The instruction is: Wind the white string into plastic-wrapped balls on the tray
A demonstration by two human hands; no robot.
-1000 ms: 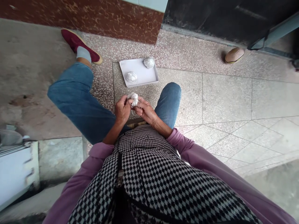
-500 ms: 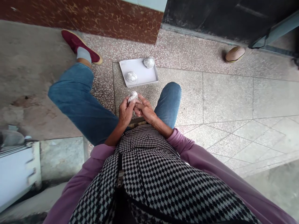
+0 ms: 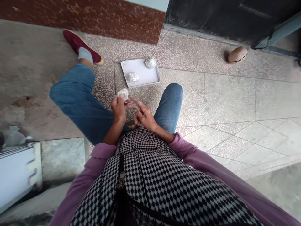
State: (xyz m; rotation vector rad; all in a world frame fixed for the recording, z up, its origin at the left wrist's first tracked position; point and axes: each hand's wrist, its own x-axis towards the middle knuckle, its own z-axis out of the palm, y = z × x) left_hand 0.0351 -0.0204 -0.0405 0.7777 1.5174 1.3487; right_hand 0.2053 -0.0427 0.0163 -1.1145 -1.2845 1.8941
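Observation:
A small shiny white ball of plastic string [image 3: 123, 94] is gripped in my left hand [image 3: 119, 110], its fingers wrapped round the lower side. From it a pale, thin strand [image 3: 132, 104] runs across to my right hand [image 3: 145, 116], pinched there between the fingers. My hands are a little apart, above my lap. Just beyond them, a shallow white tray [image 3: 143, 69] lies on the floor. Two similar shiny balls rest in it: one ball [image 3: 133, 78] near the left front, the other ball [image 3: 150, 63] at the right back corner.
My bent knees flank the hands, with a red shoe [image 3: 80, 45] at the far left. A pinkish-tan rounded object [image 3: 237, 55] sits on the tiled floor [image 3: 229, 97] at right. A brown marbled wall base [image 3: 113, 20] borders the back. White panels [image 3: 17, 175] stand at lower left.
My left hand has moved left with the ball, away from my right hand. The strand now shows stretched between them. The tray and its balls have stayed put.

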